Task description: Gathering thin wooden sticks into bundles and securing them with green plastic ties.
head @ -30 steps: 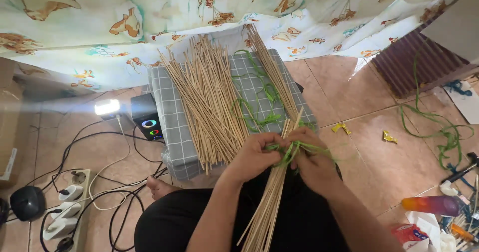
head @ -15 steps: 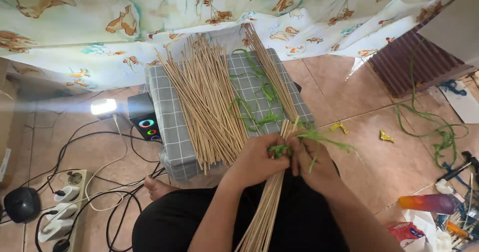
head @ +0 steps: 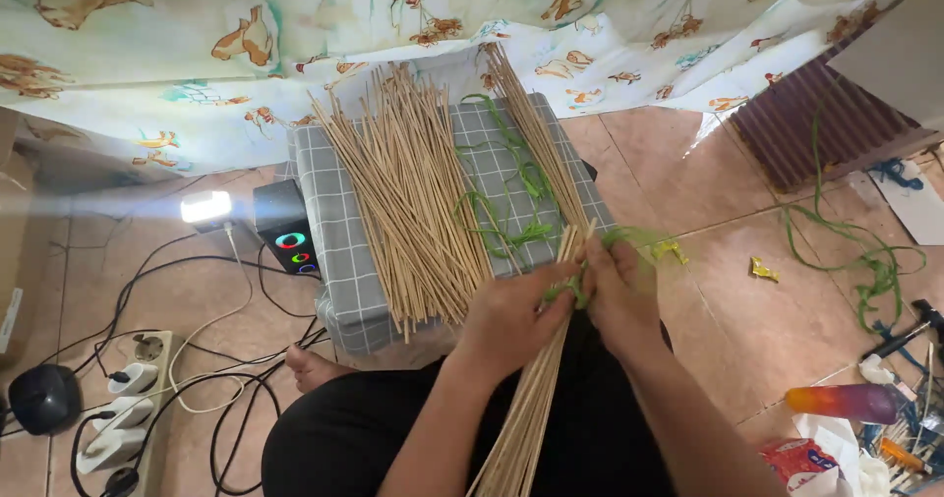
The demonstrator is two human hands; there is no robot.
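Green strip [head: 568,289] of leaf or ribbon is sitting where my two hands meet; I am pinching it against a bundle of thin bamboo sticks [head: 531,409]. My left hand [head: 511,320] is closing around the upper part of the bundle, fingers curled tight. My right hand [head: 615,295] is gripping the strip on the other side, fingers narrow, thumb pressing in. The bundle is running down from my hands across my lap. Just ahead of my hands, a grey checked cushion [head: 339,232] is carrying a loose heap of sticks [head: 413,192] and more green strips [head: 516,187]. Left of my left hand, a power strip [head: 123,413] and black cables are lying on the floor tiles.
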